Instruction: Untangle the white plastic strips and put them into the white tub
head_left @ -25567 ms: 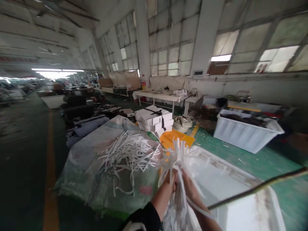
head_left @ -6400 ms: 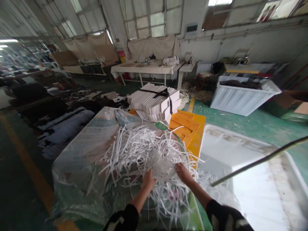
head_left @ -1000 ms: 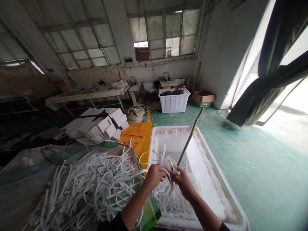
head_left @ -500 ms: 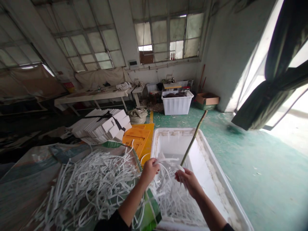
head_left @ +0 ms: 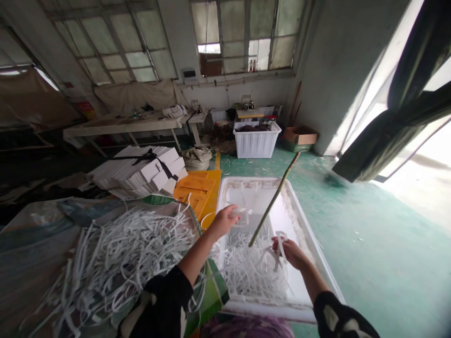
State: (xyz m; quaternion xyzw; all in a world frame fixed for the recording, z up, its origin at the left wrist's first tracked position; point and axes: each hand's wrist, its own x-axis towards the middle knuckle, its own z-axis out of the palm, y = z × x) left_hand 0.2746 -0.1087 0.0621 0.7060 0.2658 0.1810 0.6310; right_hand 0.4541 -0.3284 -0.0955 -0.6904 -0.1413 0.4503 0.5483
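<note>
My left hand [head_left: 225, 219] hovers over the left rim of a large white plastic tub [head_left: 314, 253], fingers spread and holding nothing. My right hand [head_left: 291, 249] is lower, inside the tub, with one white strip [head_left: 280, 240] draped over its loosely curled fingers. A heap of white paper strips [head_left: 252, 267] lies in the tub's near end. A thin bamboo stick [head_left: 273, 202] leans out of the tub between my hands. A bigger pile of the same strips [head_left: 120, 258] lies on a plastic-covered bale at my left.
An orange plastic pallet [head_left: 197, 192] and a strapped stack of white boards [head_left: 141, 171] lie beyond the pile. A second white tub [head_left: 255, 141], a cardboard box [head_left: 299, 136] and long tables [head_left: 123, 124] stand by the far wall. Green floor stretches right toward a bright doorway with dark curtains [head_left: 398, 126].
My hands held a bunch of strips together over the tub; they have now parted, the bunch has dropped into the tub, and only one strip clings to my right hand.
</note>
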